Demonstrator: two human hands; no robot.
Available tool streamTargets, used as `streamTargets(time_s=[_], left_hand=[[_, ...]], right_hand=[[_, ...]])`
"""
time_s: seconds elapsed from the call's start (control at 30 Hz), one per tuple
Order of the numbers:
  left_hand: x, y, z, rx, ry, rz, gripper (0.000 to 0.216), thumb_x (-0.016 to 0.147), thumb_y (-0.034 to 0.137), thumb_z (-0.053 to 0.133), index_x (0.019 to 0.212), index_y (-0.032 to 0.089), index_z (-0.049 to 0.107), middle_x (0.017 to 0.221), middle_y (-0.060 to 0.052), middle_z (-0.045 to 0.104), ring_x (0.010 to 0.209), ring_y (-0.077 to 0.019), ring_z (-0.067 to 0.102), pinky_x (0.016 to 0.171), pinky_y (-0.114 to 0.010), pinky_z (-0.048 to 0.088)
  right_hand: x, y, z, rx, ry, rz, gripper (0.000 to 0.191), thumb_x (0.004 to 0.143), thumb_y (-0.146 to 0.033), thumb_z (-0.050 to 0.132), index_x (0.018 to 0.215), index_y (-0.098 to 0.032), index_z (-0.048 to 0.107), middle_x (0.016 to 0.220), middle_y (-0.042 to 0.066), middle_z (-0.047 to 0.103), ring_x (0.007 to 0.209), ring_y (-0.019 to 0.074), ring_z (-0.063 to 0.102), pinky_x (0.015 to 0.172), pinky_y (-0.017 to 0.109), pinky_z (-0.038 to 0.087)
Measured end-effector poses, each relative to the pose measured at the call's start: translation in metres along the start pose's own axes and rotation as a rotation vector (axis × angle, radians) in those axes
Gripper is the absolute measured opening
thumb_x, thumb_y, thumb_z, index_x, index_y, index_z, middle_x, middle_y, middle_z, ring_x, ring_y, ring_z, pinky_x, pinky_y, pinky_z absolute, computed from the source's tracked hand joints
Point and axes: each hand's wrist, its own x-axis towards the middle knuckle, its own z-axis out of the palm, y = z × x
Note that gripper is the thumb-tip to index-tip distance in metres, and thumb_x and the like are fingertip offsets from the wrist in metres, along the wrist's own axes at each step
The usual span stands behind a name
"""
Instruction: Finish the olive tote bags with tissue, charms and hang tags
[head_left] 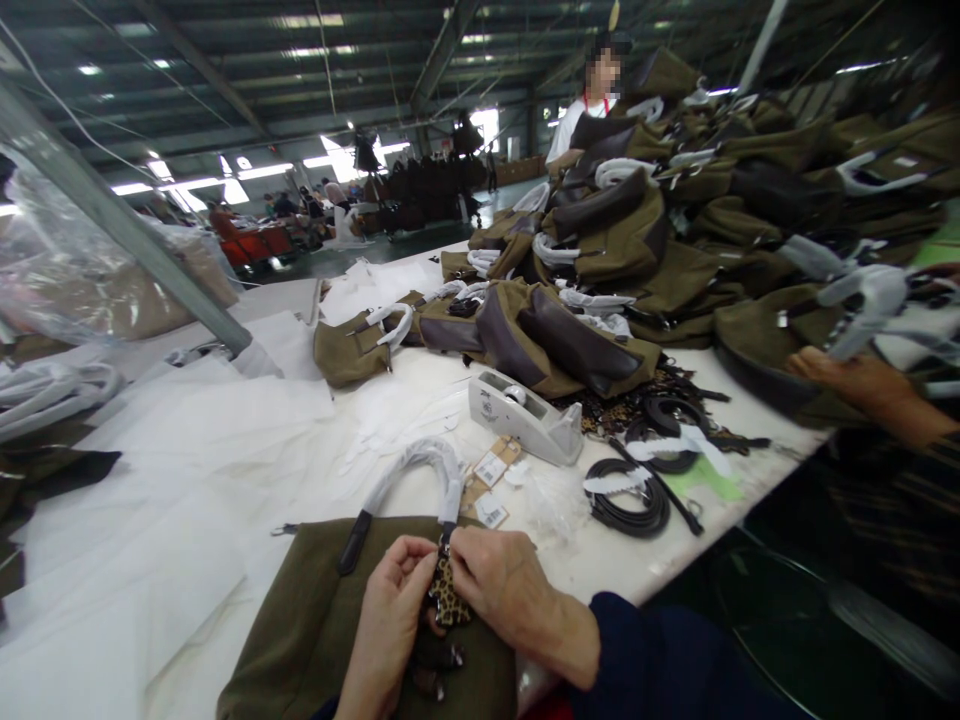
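Observation:
An olive-green handbag (315,610) lies flat in front of me, its handle (412,460) wrapped in white paper and arching away. At the base of the handle's right end hangs a leopard-print charm (450,592) with dark brown dangling pieces (436,660) below. My left hand (397,600) pinches at the charm's upper left side, thumb and forefinger closed. On the other side my right hand (502,580) is closed at the top of the charm, by the handle end. The fingertips hide the fastening itself.
Beyond the bag stand a tape dispenser (525,415) and tags (491,480). Coiled black straps (626,500) lie to the right, near the table edge. Bags (592,330) are heaped behind. White sheets (172,500) spread leftward. A co-worker's hand (855,385) holds another bag at right.

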Motion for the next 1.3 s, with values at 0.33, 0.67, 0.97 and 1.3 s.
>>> streamTargets(time_s=[0.33,0.67,0.97,1.3], left_hand=[[0.001,0.016,-0.01,0.164,-0.131,-0.052,0.031,0.088,0.049,0.055,0.096,0.019,0.061,0.073,0.001,0.062,0.051,-0.0104,0.057,0.045,-0.018,0.04],[0.015,0.015,-0.014,0.722,-0.058,0.362,0.01,0.081,0.02,0.058,0.073,0.021,0.062,0.074,-0.002,0.061,0.073,-0.0208,0.057,0.069,-0.03,0.041],[0.015,0.009,-0.018,0.863,-0.08,0.294,0.02,0.079,0.017,0.052,0.096,0.02,0.061,0.089,-0.004,0.059,0.076,-0.0199,0.054,0.073,-0.03,0.042],[0.015,0.011,-0.012,0.884,-0.043,0.287,0.009,0.082,0.017,0.05,0.078,0.021,0.057,0.08,-0.002,0.06,0.077,-0.0203,0.056,0.072,-0.03,0.038]], right_hand=[[0.001,0.012,-0.001,-0.07,-0.045,-0.139,0.009,0.096,-0.014,0.048,0.092,-0.02,0.054,0.086,0.001,0.062,0.074,0.0178,0.061,0.057,0.029,0.034],[0.0,0.007,-0.001,-0.074,-0.08,-0.144,0.014,0.092,-0.008,0.048,0.097,-0.02,0.052,0.093,0.002,0.06,0.081,0.0204,0.06,0.063,0.032,0.042],[0.0,0.023,0.019,-0.077,-0.042,-0.215,0.019,0.093,-0.012,0.045,0.11,-0.02,0.047,0.098,0.004,0.06,0.084,0.0213,0.059,0.071,0.035,0.048],[0.008,0.022,0.018,-0.07,-0.12,-0.195,0.019,0.095,-0.013,0.041,0.108,-0.017,0.053,0.1,0.009,0.062,0.087,0.0218,0.059,0.077,0.034,0.047]])
